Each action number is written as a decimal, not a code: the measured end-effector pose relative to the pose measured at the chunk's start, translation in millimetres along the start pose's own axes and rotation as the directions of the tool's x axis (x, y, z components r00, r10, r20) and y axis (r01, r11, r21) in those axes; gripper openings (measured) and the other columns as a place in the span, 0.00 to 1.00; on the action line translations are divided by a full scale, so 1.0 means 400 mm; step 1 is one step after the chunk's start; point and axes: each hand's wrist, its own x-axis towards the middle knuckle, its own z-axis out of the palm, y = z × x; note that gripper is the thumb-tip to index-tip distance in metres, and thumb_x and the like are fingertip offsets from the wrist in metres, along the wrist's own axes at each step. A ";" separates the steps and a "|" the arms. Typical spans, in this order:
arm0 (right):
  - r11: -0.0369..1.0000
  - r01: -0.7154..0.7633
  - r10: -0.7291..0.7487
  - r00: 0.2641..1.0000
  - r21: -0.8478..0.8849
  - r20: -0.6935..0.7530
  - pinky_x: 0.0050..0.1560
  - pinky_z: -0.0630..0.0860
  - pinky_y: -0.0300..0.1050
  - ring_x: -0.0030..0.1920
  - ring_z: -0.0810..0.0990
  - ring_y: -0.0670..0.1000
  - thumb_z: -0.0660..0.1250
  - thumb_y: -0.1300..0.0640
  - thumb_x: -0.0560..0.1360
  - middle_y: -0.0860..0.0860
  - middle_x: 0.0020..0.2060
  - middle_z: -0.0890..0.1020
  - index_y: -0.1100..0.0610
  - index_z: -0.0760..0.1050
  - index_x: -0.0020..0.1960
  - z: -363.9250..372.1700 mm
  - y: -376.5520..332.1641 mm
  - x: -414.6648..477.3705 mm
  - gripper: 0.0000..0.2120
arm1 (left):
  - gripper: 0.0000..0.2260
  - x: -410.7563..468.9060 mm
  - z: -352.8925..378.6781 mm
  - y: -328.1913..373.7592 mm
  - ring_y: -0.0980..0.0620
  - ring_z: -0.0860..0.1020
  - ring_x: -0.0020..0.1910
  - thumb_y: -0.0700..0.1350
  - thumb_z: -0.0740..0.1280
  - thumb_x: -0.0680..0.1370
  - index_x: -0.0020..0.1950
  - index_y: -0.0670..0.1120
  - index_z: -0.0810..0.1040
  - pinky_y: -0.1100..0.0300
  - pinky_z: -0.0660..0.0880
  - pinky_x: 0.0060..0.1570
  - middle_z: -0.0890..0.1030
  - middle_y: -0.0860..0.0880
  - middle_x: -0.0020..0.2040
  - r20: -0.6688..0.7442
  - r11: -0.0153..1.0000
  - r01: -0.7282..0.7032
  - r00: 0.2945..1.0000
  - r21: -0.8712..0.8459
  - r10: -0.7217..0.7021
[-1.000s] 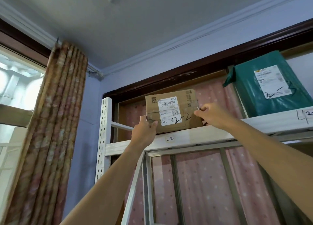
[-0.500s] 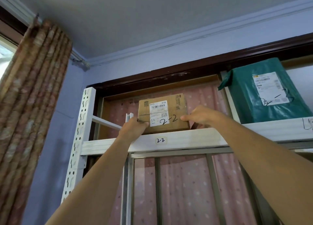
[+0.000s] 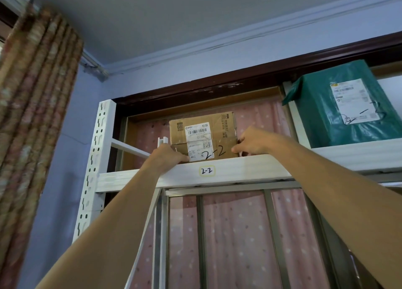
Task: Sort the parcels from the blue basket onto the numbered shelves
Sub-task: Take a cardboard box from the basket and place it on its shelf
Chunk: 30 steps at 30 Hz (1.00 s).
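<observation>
Left hand (image 3: 168, 156) has its grip curled on the bottom-left corner of the cardboard box (image 3: 202, 134), and the right hand (image 3: 253, 143) pinches its right edge. So the box sits between them on the top shelf (image 3: 250, 169), right above the 2-2 tag (image 3: 207, 170). The green parcel (image 3: 339, 106) is one bay to the right.

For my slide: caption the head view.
The left hand and right hand hold the 2-2 cardboard parcel on shelf 2-2.
</observation>
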 end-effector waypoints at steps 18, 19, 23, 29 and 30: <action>0.992 0.018 -0.036 0.988 -0.124 -0.148 0.35 0.74 0.43 0.37 0.80 0.52 0.67 0.42 0.79 0.53 0.39 0.83 0.53 0.74 0.40 0.009 -0.022 -0.017 0.17 | 0.35 -0.037 0.020 0.032 0.38 0.74 0.66 0.61 0.68 0.77 0.72 0.38 0.60 0.47 0.72 0.59 0.75 0.39 0.66 -0.280 0.978 0.178 0.949 0.110 -0.141; 0.992 0.031 -0.052 0.983 -0.121 -0.178 0.39 0.78 0.44 0.38 0.83 0.53 0.66 0.41 0.79 0.54 0.39 0.84 0.55 0.76 0.40 0.007 -0.025 -0.024 0.19 | 0.35 -0.041 0.019 0.033 0.38 0.74 0.65 0.60 0.68 0.78 0.72 0.38 0.60 0.47 0.72 0.58 0.75 0.39 0.66 -0.297 0.980 0.169 0.946 0.100 -0.133; 0.988 0.148 -0.157 0.938 -0.053 -0.309 0.39 0.82 0.47 0.33 0.83 0.55 0.61 0.45 0.83 0.51 0.32 0.82 0.62 0.79 0.39 -0.003 -0.033 -0.050 0.24 | 0.33 -0.069 0.005 0.030 0.40 0.76 0.62 0.59 0.68 0.78 0.76 0.43 0.61 0.44 0.74 0.62 0.78 0.42 0.64 -0.313 0.983 0.058 0.950 0.172 -0.001; 0.965 0.259 -0.243 0.821 -0.042 -0.516 0.30 0.63 0.39 0.26 0.71 0.48 0.59 0.49 0.83 0.50 0.27 0.75 0.57 0.73 0.34 -0.025 -0.049 -0.089 0.22 | 0.24 -0.210 0.002 0.015 0.50 0.77 0.59 0.63 0.63 0.80 0.72 0.54 0.68 0.53 0.76 0.56 0.79 0.51 0.61 -0.211 0.987 -0.144 0.965 0.076 0.157; 0.962 0.273 -0.230 0.806 -0.003 -0.545 0.30 0.66 0.40 0.27 0.73 0.49 0.58 0.48 0.83 0.52 0.28 0.77 0.58 0.75 0.35 -0.031 -0.048 -0.096 0.22 | 0.22 -0.238 -0.005 0.011 0.52 0.76 0.57 0.62 0.62 0.81 0.72 0.54 0.68 0.59 0.74 0.52 0.79 0.53 0.59 -0.213 0.989 -0.141 0.966 0.047 0.148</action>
